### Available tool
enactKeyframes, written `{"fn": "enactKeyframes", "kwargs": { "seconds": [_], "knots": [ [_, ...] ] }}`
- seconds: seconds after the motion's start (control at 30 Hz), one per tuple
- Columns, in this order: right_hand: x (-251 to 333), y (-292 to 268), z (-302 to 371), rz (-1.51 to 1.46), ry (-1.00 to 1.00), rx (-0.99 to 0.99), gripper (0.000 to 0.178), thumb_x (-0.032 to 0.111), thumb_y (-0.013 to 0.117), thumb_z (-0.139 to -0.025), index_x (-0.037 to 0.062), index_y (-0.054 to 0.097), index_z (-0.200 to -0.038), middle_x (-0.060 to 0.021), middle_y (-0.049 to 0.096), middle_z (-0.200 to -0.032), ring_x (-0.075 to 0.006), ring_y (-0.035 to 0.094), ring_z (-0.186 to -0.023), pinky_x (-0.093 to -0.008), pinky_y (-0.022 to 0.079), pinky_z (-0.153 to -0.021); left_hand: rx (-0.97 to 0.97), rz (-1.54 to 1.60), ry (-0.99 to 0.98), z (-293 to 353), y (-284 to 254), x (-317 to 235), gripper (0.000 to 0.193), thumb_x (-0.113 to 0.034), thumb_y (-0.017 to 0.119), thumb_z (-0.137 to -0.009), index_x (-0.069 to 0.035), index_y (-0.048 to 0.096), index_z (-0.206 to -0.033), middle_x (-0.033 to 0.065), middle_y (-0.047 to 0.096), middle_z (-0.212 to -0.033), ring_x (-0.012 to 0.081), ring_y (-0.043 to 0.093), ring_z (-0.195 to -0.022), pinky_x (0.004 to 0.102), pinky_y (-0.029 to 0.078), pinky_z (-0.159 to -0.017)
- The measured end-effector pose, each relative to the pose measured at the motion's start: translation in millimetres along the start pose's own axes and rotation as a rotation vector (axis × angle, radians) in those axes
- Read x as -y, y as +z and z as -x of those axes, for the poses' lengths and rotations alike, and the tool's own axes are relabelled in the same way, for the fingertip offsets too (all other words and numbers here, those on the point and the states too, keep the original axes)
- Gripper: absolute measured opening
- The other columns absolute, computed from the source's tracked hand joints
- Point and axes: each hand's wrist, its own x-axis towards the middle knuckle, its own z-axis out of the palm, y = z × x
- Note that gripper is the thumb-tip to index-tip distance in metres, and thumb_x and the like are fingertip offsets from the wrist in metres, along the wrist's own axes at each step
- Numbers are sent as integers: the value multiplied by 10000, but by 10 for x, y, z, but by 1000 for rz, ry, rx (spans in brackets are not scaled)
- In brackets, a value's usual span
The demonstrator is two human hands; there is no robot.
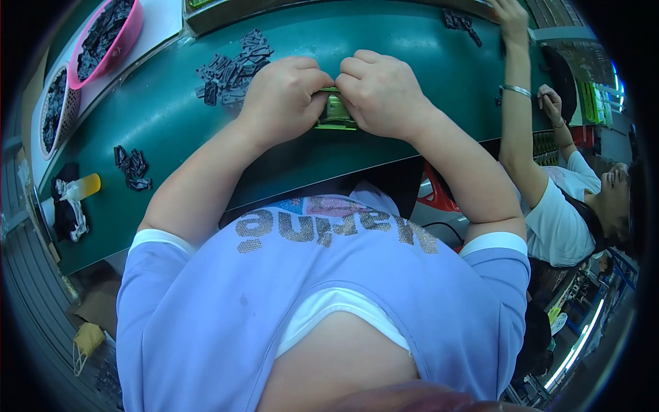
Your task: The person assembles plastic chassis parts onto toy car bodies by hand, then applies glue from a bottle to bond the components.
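Note:
Both hands meet over the green tabletop (302,165), close in front of me. Between them is a shiny lime-green plastic part (335,113) with a raised middle. My left hand (283,96) pinches its upper left side between thumb and fingers. On the other side my right hand (377,93) grips its upper right edge with curled fingers. The fingers cover much of the part's upper edge. Just beyond my left hand lies a loose pile of small black plastic pieces (230,69).
A pink basin (130,38) and a white perforated basket (68,113) hold black pieces at the far left. Nearer are a small black cluster (132,168) and a yellow-capped bottle (88,185). Another person's arm (516,117) reaches over the table at right, near more black pieces (463,24).

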Motion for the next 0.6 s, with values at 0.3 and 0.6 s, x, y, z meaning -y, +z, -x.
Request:
{"fn": "enactKeyframes", "kwargs": {
  "seconds": [0.3, 0.6],
  "knots": [
    [-853, 32, 260, -591, 920, -272, 224, 277, 704, -904, 55, 733, -912, 1, 648, -744, -100, 592, -692, -270, 497, -668, 48, 153, -30, 27, -1, -71, 511, -208, 817, -670, -31, 607, -1101, 129, 613, -1060, 343, 592, -1010, 404, 497, -860],
    [-1726, 156, 461, 135, 1314, -223, 307, 346, 678, -863, 98, 721, -1038, -103, 737, -1001, -282, 690, -979, -401, 535, -862, 98, 81, -5, 2, 42, -44, 522, -156, 798, -645, -62, 588, -1113, 115, 606, -1048, 323, 574, -993, 414, 484, -840]
  ]
}}
